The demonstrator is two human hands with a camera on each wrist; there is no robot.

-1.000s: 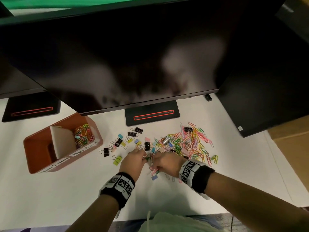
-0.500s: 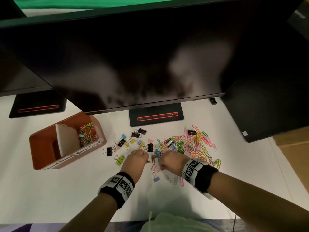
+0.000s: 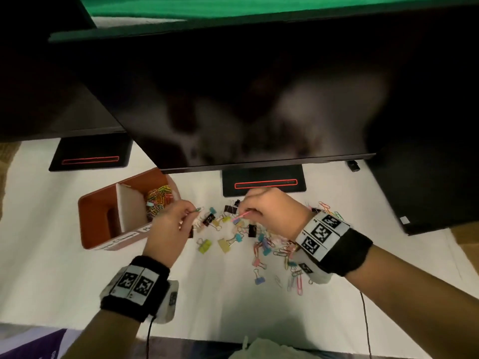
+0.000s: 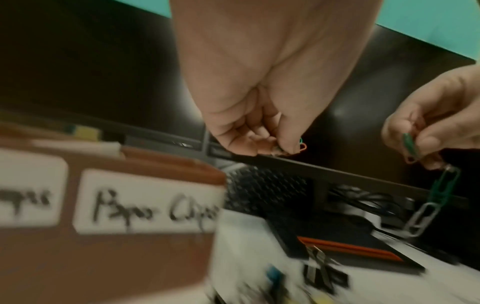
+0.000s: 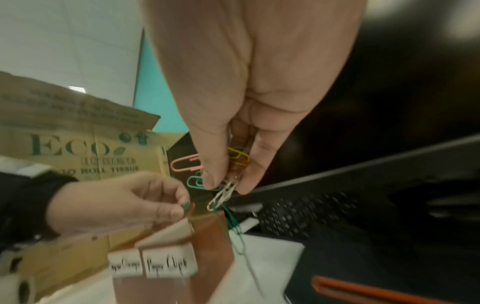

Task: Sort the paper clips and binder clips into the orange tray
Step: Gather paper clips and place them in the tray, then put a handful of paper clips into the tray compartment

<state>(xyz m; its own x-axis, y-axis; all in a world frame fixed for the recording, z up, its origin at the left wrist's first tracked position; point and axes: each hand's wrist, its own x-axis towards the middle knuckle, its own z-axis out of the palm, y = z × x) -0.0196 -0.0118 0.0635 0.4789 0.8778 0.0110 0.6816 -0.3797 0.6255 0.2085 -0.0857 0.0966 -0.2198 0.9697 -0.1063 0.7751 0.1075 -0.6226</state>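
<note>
— Left hand pinches a few paper clips, and from the head view the orange tray sits just to its left, nearer than to the right hand.

— And the left wrist view?

— Same pinch; the tray's "Paper Clips" label lies low and left.

— Right wrist view?

— Right hand grips a bunch of clips, some dangling lengthwise in a chain above the tray; loose clips stay on the table.

An orange tray is sitting on a white table; yellow, blue, pink and black binder clips are lying beside black-and-white checkered wristbands.
</note>
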